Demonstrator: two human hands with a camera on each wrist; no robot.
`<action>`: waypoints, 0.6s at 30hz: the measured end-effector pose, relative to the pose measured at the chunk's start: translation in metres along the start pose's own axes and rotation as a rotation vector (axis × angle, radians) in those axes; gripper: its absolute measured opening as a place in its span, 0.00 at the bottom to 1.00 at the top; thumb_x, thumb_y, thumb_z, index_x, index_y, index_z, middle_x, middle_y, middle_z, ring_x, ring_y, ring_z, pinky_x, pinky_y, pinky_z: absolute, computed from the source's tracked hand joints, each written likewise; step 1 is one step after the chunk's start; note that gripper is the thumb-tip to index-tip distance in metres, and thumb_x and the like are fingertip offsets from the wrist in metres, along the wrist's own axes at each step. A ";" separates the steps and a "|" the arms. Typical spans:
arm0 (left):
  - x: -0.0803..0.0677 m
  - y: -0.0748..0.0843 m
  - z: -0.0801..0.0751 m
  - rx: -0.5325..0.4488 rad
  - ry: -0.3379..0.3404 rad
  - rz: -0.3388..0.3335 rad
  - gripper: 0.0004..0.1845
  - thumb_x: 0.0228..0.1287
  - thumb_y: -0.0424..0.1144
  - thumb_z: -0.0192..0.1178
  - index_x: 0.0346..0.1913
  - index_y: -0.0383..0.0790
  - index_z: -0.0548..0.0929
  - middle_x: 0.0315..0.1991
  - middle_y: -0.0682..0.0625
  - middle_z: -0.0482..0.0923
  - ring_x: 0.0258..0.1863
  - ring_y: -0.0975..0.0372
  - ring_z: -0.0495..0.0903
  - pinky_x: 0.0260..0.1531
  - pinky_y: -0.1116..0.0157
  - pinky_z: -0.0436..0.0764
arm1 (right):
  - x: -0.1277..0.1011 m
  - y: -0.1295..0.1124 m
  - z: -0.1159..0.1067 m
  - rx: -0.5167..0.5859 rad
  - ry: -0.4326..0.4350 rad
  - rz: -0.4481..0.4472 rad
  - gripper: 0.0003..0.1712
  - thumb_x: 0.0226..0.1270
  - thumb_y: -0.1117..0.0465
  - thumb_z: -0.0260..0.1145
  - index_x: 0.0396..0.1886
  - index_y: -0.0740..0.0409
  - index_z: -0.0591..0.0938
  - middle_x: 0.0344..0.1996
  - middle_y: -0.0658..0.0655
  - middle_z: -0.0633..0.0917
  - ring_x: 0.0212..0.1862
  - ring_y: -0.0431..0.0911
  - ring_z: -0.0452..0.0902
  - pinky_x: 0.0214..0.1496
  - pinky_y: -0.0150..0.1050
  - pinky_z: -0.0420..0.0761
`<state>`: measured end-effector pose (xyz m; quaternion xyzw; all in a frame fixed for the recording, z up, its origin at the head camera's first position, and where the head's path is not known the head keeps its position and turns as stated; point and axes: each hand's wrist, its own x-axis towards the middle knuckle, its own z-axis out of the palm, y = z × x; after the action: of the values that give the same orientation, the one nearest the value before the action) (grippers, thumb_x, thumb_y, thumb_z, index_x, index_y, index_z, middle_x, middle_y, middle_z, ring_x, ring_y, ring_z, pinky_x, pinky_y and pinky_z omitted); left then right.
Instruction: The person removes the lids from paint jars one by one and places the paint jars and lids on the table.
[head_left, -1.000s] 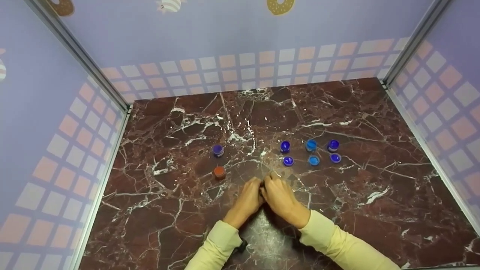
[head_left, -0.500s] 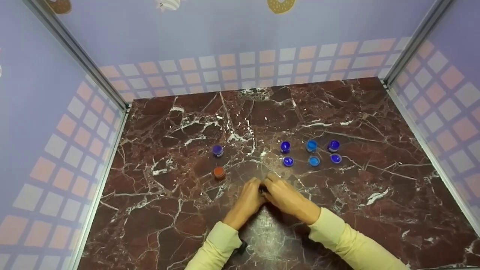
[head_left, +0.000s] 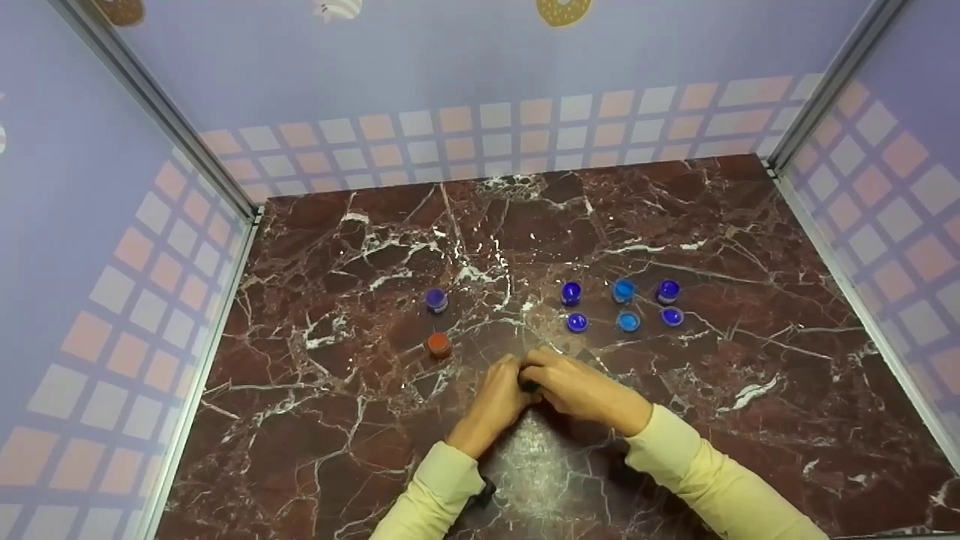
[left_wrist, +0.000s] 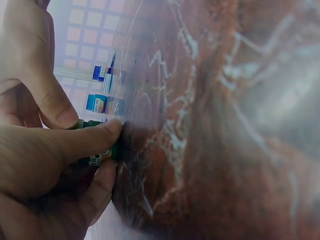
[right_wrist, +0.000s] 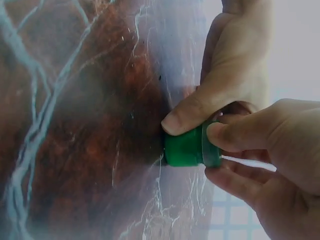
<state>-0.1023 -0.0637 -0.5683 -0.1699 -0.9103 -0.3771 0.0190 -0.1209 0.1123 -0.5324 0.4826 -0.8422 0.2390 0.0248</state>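
A small green paint jar (right_wrist: 182,149) stands on the table between my hands. My left hand (head_left: 496,394) grips its body with thumb and fingers, seen close up in the left wrist view. My right hand (head_left: 585,390) pinches the jar's lid (right_wrist: 212,147) at the rim between thumb and fingers. The lid sits on the jar in the right wrist view. From the head view the jar shows only as a dark spot between the hands.
Three open blue jars (head_left: 623,291) stand in a row to the right, each with a lid (head_left: 628,322) lying before it. A purple jar (head_left: 436,301) and an orange-red jar (head_left: 439,346) stand to the left. Patterned walls (head_left: 480,67) enclose the marbled table (head_left: 337,450).
My right hand has turned at the lid, and its wrist and forearm have swung outward to the right. My left hand stays in place on the jar.
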 end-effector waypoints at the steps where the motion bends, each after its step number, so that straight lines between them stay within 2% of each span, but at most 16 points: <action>1: 0.000 0.000 0.000 -0.002 0.000 0.002 0.17 0.47 0.30 0.80 0.39 0.33 0.84 0.33 0.47 0.79 0.37 0.50 0.82 0.41 0.56 0.81 | -0.001 0.001 0.000 0.000 -0.003 -0.004 0.17 0.53 0.78 0.72 0.44 0.63 0.86 0.44 0.56 0.82 0.45 0.49 0.79 0.51 0.40 0.83; 5: -0.001 0.000 0.000 0.012 0.001 0.010 0.18 0.46 0.30 0.81 0.39 0.32 0.84 0.34 0.45 0.80 0.37 0.49 0.83 0.42 0.56 0.82 | -0.004 0.005 -0.001 0.017 0.008 0.005 0.19 0.54 0.76 0.72 0.47 0.62 0.87 0.47 0.56 0.84 0.49 0.49 0.81 0.55 0.42 0.82; 8: 0.000 0.000 0.001 0.011 -0.004 0.003 0.18 0.46 0.30 0.81 0.39 0.32 0.84 0.34 0.46 0.80 0.37 0.51 0.83 0.42 0.57 0.83 | -0.006 0.006 -0.001 0.067 0.074 0.071 0.17 0.58 0.75 0.71 0.48 0.63 0.87 0.48 0.58 0.86 0.51 0.51 0.82 0.57 0.44 0.82; 11: 0.000 0.000 0.001 0.000 -0.007 0.001 0.18 0.45 0.28 0.81 0.38 0.31 0.84 0.35 0.45 0.81 0.38 0.51 0.84 0.44 0.58 0.83 | -0.008 0.004 0.001 0.106 0.224 0.221 0.12 0.62 0.73 0.70 0.46 0.66 0.87 0.44 0.60 0.86 0.45 0.52 0.84 0.49 0.44 0.85; 14: 0.001 0.001 0.001 -0.024 -0.010 -0.006 0.17 0.44 0.26 0.81 0.36 0.30 0.84 0.35 0.45 0.81 0.39 0.51 0.83 0.45 0.57 0.83 | -0.006 -0.002 0.003 0.102 0.379 0.398 0.07 0.64 0.71 0.71 0.41 0.67 0.86 0.37 0.61 0.86 0.36 0.52 0.84 0.38 0.45 0.86; 16: 0.001 0.001 0.000 -0.030 -0.009 -0.009 0.17 0.44 0.26 0.80 0.35 0.30 0.83 0.35 0.44 0.81 0.39 0.52 0.83 0.45 0.57 0.83 | -0.005 -0.008 0.004 0.071 0.430 0.493 0.07 0.64 0.69 0.73 0.40 0.68 0.85 0.34 0.62 0.84 0.33 0.53 0.83 0.34 0.47 0.85; 18: 0.001 0.002 0.000 -0.036 -0.006 -0.012 0.17 0.43 0.26 0.80 0.36 0.30 0.84 0.35 0.45 0.81 0.38 0.52 0.83 0.44 0.57 0.83 | -0.003 -0.014 0.007 0.036 0.440 0.549 0.09 0.63 0.68 0.74 0.40 0.68 0.83 0.34 0.64 0.84 0.32 0.56 0.84 0.32 0.49 0.85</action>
<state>-0.1024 -0.0624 -0.5672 -0.1656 -0.9044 -0.3931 0.0111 -0.1065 0.1063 -0.5338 0.1756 -0.9106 0.3500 0.1322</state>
